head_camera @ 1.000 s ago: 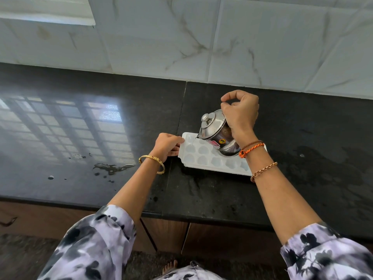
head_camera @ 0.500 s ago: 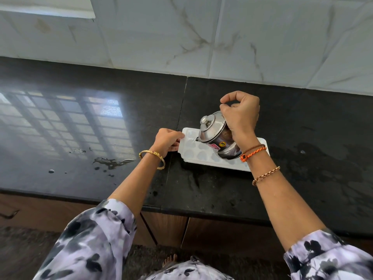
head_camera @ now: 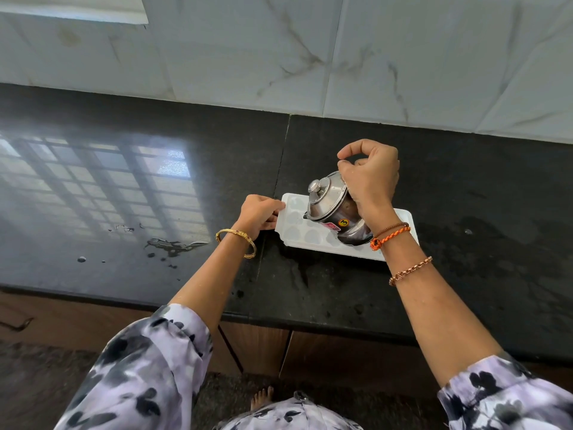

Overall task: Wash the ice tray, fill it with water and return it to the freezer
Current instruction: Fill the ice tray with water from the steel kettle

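The right hand (head_camera: 370,181) is still gripping the tilted steel jug (head_camera: 330,207), pouring leftward, toward nine o'clock; the left hand (head_camera: 259,214) keeps pinching the ice tray (head_camera: 290,223) on the desk (head_camera: 186,187); filling continues.

ice tray (head_camera: 294,232): white plastic, matt
jug (head_camera: 328,206) in my right hand (head_camera: 370,178): polished steel
counter (head_camera: 465,187): black stone, glossy, wet patches

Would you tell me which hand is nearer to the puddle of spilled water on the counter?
Left. The left hand grips the ice tray's left end, just right of the puddle; the right hand holds the steel jug farther right.
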Demonstrator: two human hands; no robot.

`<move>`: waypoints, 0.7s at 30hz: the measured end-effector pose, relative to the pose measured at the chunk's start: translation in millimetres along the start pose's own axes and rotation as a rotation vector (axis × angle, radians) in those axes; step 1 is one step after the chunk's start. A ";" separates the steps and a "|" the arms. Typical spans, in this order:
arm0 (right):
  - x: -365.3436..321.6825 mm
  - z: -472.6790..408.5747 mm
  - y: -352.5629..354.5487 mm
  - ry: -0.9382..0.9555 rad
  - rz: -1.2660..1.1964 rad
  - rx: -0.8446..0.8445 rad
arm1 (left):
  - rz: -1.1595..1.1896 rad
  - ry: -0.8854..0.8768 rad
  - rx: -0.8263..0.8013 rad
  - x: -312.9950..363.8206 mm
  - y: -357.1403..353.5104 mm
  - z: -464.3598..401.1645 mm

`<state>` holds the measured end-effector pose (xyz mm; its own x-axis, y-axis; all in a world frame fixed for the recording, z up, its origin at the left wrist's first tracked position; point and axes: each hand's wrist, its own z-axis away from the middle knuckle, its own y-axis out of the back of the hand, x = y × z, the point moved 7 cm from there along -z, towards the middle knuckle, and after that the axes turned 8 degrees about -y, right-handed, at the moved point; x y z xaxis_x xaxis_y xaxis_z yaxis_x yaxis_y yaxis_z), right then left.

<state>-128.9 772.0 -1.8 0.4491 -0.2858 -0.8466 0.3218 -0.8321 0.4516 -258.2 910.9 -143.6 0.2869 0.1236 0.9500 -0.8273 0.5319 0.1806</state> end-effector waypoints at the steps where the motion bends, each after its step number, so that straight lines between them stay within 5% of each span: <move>1: -0.3 0.0 -0.1 0.002 0.002 0.000 | -0.002 0.000 0.000 0.2 -0.1 0.0; 21: 3.5 3.6 12.5 0.000 0.015 0.026 | -0.031 -0.028 0.002 -0.3 0.8 0.9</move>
<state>-126.4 758.9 -0.1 0.4539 -0.2985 -0.8396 0.2928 -0.8400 0.4569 -259.3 910.6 -143.5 0.2984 0.0839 0.9507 -0.8196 0.5331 0.2102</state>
